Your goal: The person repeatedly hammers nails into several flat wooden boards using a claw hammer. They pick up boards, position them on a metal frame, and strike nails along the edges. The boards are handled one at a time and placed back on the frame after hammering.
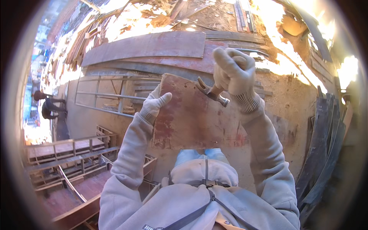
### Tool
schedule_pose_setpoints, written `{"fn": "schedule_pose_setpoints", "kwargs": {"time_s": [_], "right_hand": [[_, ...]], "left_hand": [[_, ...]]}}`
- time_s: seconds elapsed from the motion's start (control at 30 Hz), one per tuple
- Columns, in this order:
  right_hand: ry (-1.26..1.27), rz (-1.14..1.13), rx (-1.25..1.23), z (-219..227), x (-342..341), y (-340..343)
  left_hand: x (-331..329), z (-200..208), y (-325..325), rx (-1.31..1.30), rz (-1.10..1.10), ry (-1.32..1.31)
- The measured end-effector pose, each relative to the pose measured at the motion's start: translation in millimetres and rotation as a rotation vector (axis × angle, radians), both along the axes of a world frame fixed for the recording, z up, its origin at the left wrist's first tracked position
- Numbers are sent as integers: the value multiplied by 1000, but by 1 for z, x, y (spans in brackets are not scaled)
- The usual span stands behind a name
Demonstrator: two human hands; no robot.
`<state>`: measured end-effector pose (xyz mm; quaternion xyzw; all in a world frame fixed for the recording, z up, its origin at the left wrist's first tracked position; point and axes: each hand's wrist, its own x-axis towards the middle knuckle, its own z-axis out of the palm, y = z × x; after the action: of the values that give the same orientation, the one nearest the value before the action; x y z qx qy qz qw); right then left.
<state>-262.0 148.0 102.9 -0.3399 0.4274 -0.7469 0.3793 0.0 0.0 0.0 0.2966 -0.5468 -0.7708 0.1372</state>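
A worn reddish-brown wooden board is in front of my body, its near edge by my waist. My gloved left hand grips its left edge, thumb on the face and the other fingers hidden behind. My gloved right hand is wrapped around the wooden handle of a claw hammer, raised at the board's upper right. The hammer's metal head, claw to the left, shows below the fist over the board; I cannot tell whether it touches. Small dark marks dot the board near its edges.
Beyond the board lie long wooden planks and a metal pipe frame. Timber-framed panels stand at the lower left. Dark boards lean on the right. Another person is bent over at the far left.
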Motion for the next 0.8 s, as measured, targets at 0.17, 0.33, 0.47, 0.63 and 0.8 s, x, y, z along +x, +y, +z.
{"fn": "schedule_pose_setpoints", "kwargs": {"time_s": [0.17,0.33,0.47,0.63,0.8], "right_hand": [[205,-33,222,25,20,-41],[295,-69,233,44,39,-48],[263,-174,140,18,39,-63],[167,-107,61,-51,12,-43],[-195,-143,288,-197,-87,142]], "left_hand": [[-1,36,-10,27,5,57],[-10,58,-7,-148,-36,-19],[-12,76,3,-99,-58,34],[-39,111,45,213,-134,-29],[-168,51,67,78,-173,-83]]}}
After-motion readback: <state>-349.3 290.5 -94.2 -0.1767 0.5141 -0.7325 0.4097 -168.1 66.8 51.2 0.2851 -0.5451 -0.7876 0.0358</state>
